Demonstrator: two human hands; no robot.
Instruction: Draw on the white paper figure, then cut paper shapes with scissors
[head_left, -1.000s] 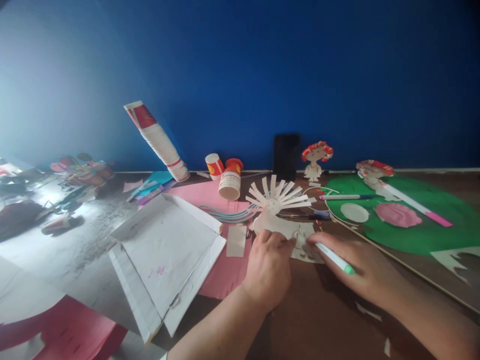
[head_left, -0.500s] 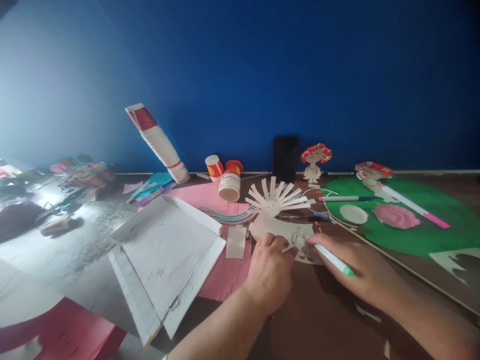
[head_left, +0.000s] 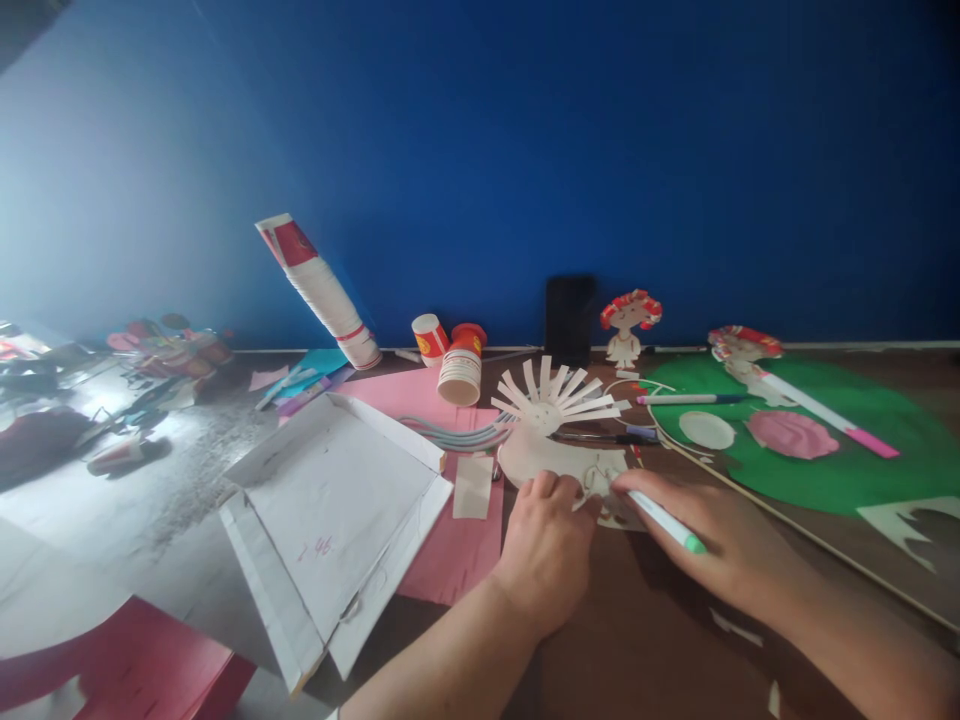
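Fingers (head_left: 636, 484) of the right hand (head_left: 716, 530) are closed around a white marker (head_left: 664, 517) with a green end. From my remote station I place the marker right of centre, in the lower half of the frame, angled over a pale paper sheet (head_left: 547, 460) with drawn lines. The left hand (head_left: 551, 545) rests on the sheet's near edge, curled; whether it pinches or only presses, I cannot tell. Just above the sheet I record a fringed white cutout (head_left: 551, 395). Left of centre, a white box lid (head_left: 330, 500) lies partly over pink paper (head_left: 474, 550) on the surface (head_left: 600, 650). At frame right I note green paper (head_left: 787, 485) bearing a pink disc (head_left: 793, 434). Upper left of centre, stacked cups (head_left: 330, 300) lean towards the left.
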